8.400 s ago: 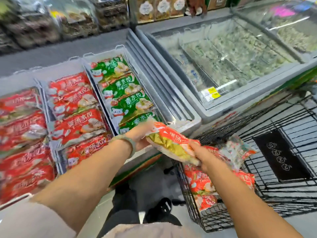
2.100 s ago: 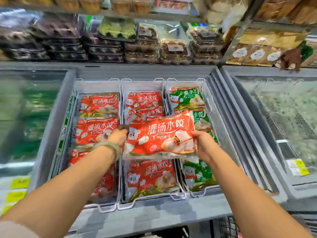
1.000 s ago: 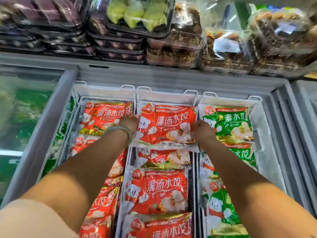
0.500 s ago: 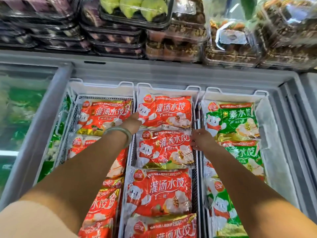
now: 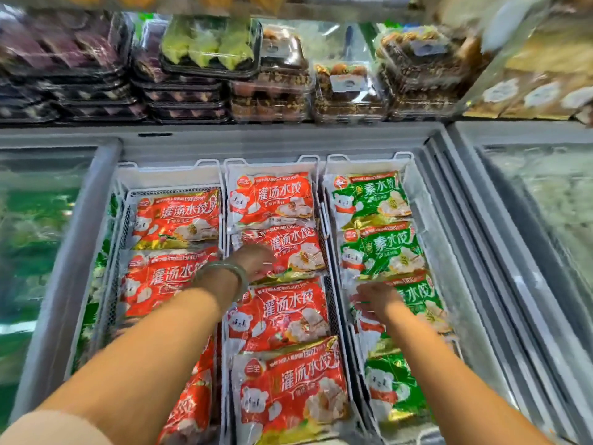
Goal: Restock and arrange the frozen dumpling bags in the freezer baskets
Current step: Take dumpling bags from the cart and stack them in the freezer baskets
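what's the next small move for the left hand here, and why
Probably slide the left hand down, smoothing the second red bag in the middle basket flat. Its gold lower edge looks rumpled and rides over the third red bag, while the right hand touches the third green bag.

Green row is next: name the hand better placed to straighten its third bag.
Right. The right hand rests on that green bag; the left hand touches a red bag in the middle basket.
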